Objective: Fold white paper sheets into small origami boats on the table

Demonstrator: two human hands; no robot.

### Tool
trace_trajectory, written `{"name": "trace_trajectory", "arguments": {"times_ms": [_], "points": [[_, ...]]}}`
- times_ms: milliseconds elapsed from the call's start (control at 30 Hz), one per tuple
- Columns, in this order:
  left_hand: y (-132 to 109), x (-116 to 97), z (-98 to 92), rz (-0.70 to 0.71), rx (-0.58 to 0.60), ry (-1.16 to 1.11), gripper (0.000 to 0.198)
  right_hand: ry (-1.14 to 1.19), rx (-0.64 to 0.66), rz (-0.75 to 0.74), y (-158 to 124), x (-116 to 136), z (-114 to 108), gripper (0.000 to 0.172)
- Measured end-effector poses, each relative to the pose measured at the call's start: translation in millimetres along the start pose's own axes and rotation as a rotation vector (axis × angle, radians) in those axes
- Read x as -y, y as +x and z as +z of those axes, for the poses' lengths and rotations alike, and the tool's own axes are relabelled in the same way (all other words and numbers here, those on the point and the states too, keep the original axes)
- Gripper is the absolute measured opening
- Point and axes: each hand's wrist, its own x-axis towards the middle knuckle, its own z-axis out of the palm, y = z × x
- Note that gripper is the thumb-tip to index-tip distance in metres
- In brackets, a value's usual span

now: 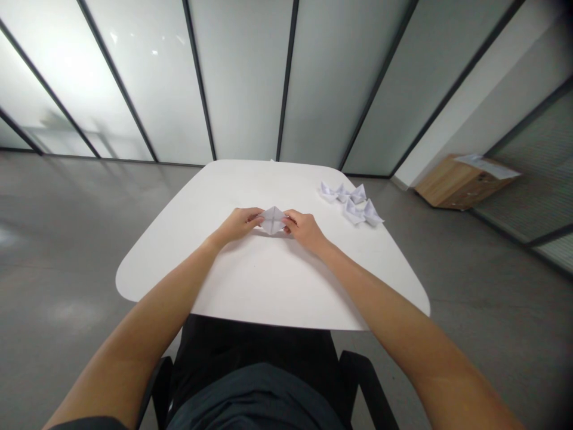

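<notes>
In the head view, I sat at a white bench (268,286) with rounded corners, and both my bare forearms reached forward over it. Between my hands lay the folded paper (273,220), near the middle of the bench, a little toward the far side. It was white and small, with a diamond shape: one point showed away from me, one toward me, and creases crossed in its centre. It rested low on the bench top; I could not tell if it was lifted a little.

My left hand (237,224) held the left corner of the folded paper. The fingers (255,219) of this hand were pressed together and pinched that corner. My right hand (305,229) did the same on the right corner, its fingers (290,223) curled in and closed on the paper edge. The two hands were near to each other, with only the paper between them.

On the far right part of the bench stood a small group of paper boats (352,202), white like the piece in my hands, close together and well apart from my right hand. On the grey floor to the right, against the wall, was a wooden box (450,185) with a sheet (487,165) lying on top. Behind the bench ran frosted glass panels (242,77) in dark frames.
</notes>
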Motion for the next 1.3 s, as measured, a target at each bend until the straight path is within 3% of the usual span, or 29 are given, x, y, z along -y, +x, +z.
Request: {"name": "trace_trajectory", "arguments": {"times_ms": [267,400,500,800,1133,1300], "points": [[0,11,2.0,-0.075,0.060,-0.217,0.040,0.272,0.052,0.223,4,3,5,0.012],[-1,10,2.6,-0.089,0.106,-0.018,0.038,0.249,0.105,0.257,1,-1,6,0.010],[0,9,4.0,-0.079,0.120,0.148,0.032,0.127,0.144,0.224,-1,-4,6,0.009],[2,15,3.6,-0.053,0.175,0.255,0.029,-0.204,0.111,-0.036,3,-14,6,0.006],[3,23,3.4,-0.054,0.140,0.202,0.030,-0.365,0.162,0.010,6,-10,6,0.017],[3,13,1.8,-0.061,0.134,0.210,0.026,-0.365,0.173,0.002,5,-7,5,0.018]]}}
